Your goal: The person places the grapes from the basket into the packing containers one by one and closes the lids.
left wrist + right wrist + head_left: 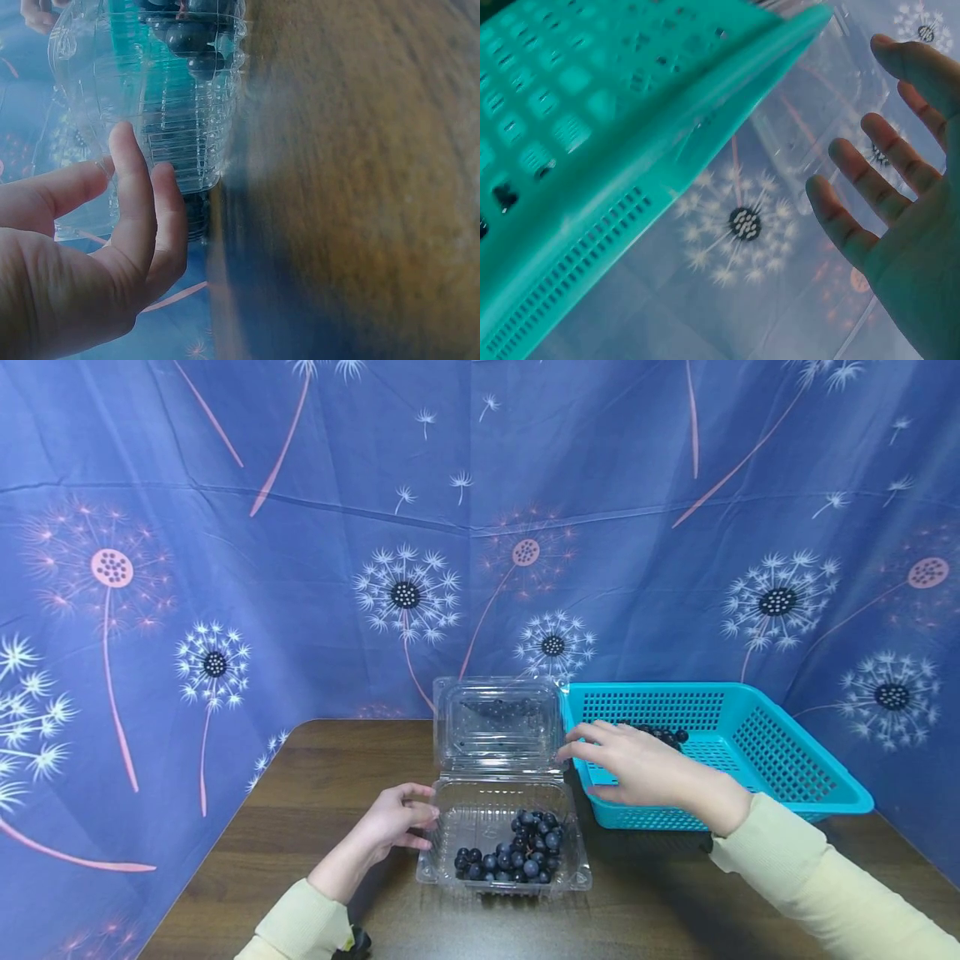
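Observation:
A clear plastic clamshell box (465, 814) lies on the table with its lid (498, 727) raised at the back. Dark grapes (525, 852) fill the front and right of its base. My left hand (393, 818) is at the left wall of the box, its fingertips at or against the plastic; in the left wrist view the fingers (133, 202) are extended beside the ribbed wall. Over the near left rim of a turquoise basket (757, 768) hangs my right hand (637, 764), fingers spread and holding nothing. More grapes (663, 735) lie in the basket, partly hidden behind that hand.
The brown wooden table (292, 827) carries both containers, the basket standing right of the box. A blue cloth with dandelion prints (300, 568) hangs behind. Near the left sleeve, a small dark object (360, 941) shows at the front edge; its kind is unclear.

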`<state>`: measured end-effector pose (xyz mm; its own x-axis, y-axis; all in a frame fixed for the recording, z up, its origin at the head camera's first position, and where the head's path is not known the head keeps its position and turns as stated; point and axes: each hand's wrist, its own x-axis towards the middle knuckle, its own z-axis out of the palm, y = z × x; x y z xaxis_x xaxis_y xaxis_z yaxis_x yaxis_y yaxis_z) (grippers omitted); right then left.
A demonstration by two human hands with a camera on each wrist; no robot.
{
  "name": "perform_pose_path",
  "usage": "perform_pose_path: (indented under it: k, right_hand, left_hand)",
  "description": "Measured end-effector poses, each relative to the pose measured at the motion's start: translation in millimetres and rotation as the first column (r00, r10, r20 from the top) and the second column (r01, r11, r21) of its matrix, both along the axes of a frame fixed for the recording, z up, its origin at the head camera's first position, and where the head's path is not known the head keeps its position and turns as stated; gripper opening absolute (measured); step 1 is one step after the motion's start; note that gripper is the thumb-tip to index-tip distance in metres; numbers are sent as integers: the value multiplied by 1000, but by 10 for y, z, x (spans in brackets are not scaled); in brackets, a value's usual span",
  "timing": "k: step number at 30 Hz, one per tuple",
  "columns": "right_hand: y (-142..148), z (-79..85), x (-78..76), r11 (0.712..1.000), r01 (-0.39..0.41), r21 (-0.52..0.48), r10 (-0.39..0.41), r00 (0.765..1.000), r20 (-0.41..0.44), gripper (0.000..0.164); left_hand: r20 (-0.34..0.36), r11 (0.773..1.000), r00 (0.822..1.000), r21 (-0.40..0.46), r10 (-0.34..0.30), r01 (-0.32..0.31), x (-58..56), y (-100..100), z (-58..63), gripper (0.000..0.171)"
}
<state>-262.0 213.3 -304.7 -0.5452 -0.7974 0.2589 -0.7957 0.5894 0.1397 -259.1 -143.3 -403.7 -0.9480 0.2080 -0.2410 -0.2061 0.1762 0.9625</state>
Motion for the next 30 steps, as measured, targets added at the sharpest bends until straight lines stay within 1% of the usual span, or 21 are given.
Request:
perform_pose_path:
  k: [7, 13, 16, 21, 30]
  right_hand:
    - [136, 64, -133, 994, 104, -18, -103, 995, 7, 53]
    - [257, 91, -292, 979, 194, -57, -194, 981, 14, 49]
    - [321, 100, -366, 974, 215, -72, -213, 976, 33, 47]
    - [419, 96, -482, 967, 246, -69, -243, 969, 54, 48]
    - [528, 81, -615, 947, 315, -58, -306, 943, 132, 47]
  left_hand:
    - [-3, 1000, 1000, 9, 1, -1, 17, -3, 5, 43]
    - [-11, 1000, 1000, 7, 2, -2, 38, 7, 26, 42]
    - [-14, 1000, 1000, 0, 1, -1, 46, 13, 35, 42]
    - [-18, 1000, 1000, -2, -1, 1, 51, 10, 40, 42]
    - [-29, 1000, 1000, -2, -7, 7, 45, 5, 22, 43]
